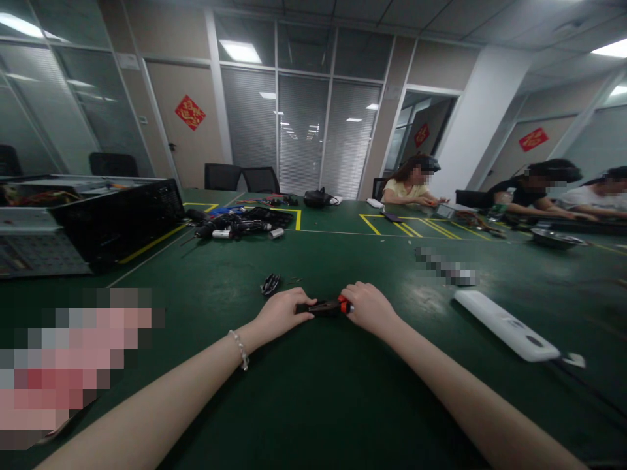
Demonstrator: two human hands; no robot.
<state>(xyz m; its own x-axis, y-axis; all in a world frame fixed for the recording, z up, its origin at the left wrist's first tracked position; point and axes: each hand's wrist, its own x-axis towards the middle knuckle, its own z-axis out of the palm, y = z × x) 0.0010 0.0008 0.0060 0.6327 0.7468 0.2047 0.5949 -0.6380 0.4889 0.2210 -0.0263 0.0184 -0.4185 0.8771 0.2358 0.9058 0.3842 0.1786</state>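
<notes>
Both hands meet over the green table (274,405), holding one short black tool with a red-orange end (323,307), possibly pliers; its exact kind is unclear. My left hand (281,310) pinches the black end between thumb and fingers. Around the red-orange end, my right hand (369,307) is closed, its fingers curled. A small bright metal bit shows beside the right thumb. Just beyond the left hand lies a small black bundle (271,284), with a few tiny thin pieces to its right.
An opened computer case (122,215) stands at left. Further back lies a pile of cables and tools (240,222). A white power strip (509,326) with its cord is on the right, near a metal dish (556,238). Several people sit across the table at right.
</notes>
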